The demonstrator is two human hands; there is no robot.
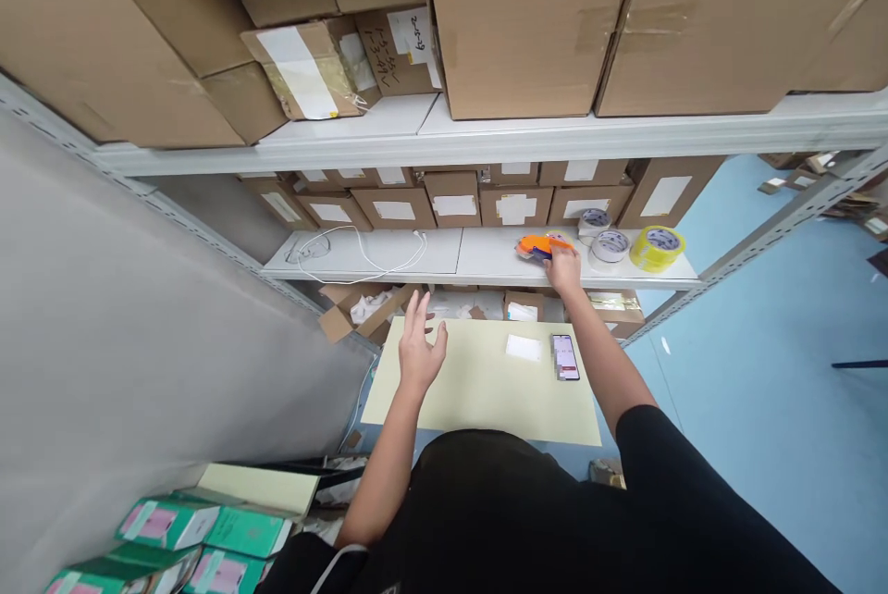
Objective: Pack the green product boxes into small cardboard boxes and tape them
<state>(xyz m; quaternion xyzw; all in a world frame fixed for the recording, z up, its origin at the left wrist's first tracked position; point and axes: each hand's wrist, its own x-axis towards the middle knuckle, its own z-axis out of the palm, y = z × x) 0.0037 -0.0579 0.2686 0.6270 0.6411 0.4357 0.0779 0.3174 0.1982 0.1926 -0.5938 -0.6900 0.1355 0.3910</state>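
My right hand (564, 270) reaches onto the middle shelf. Its fingers are closed on the right end of an orange tape dispenser (534, 245) with a dark blue part, which lies at the shelf's surface. Part of the grip is hidden behind the hand. Raised over the left side of a pale yellow board (478, 390), my left hand (420, 349) holds nothing, its fingers apart. On that board lie a small white card (524, 348) and a phone (565, 358) with its screen lit.
White tape rolls (610, 246) and yellow tape rolls (657, 248) stand right of my right hand. A white cable (375, 277) and glasses (309, 248) lie on the shelf's left. Labelled cartons (454, 198) line its back. Big cartons (527, 20) fill the upper shelf.
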